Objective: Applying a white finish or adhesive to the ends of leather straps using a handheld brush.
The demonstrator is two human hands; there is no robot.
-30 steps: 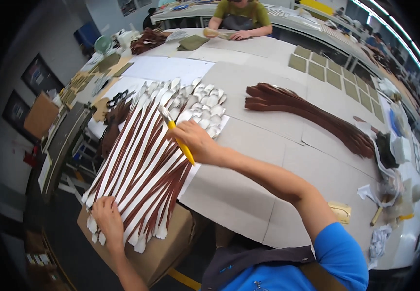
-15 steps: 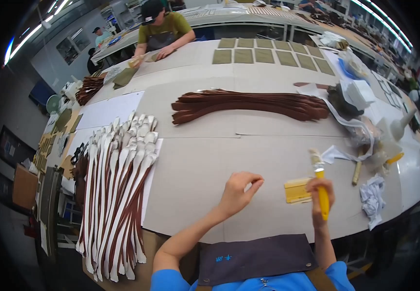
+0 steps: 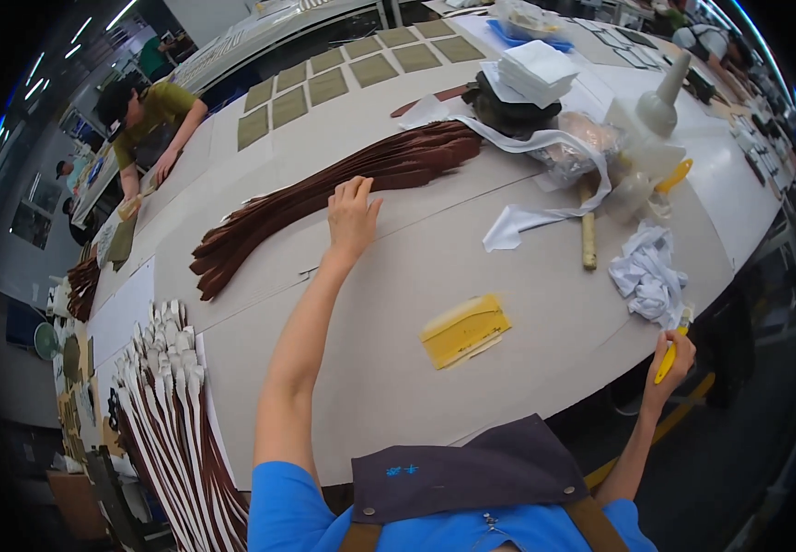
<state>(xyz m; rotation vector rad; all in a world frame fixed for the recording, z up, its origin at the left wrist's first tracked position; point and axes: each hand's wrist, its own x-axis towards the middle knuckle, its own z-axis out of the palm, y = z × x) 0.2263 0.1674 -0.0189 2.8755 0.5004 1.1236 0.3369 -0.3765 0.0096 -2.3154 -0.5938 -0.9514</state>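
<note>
My left arm reaches forward across the table [image 3: 389, 368]. At its end my left hand [image 3: 352, 221] is at the near edge of a long bundle of brown leather-like strips [image 3: 278, 207]. Its fingers are stretched out over that edge with the thumb apart, and whether they touch the strips I cannot tell. Off the table's right edge, my right hand [image 3: 678, 353] is closed round a yellow-handled brush [image 3: 665, 365], bristle end up. A crumpled white cloth [image 3: 648, 274] lies just beyond the brush. Between my hands sits a flat yellow piece [image 3: 465, 331], its surface streaked.
White-and-brown strips [image 3: 173, 396] hang over the table's left side. Olive rectangles [image 3: 372, 71] lie in rows at the back. To the right stand a white spouted bottle [image 3: 656, 120], a stack of white pads [image 3: 536, 74] and a stick [image 3: 588, 241]. A co-worker [image 3: 154, 124] works at the far left.
My left hand has moved forward to the brown strips. My right hand has carried the brush rightward, away from the yellow piece to beyond the table's edge. The view has turned right.
</note>
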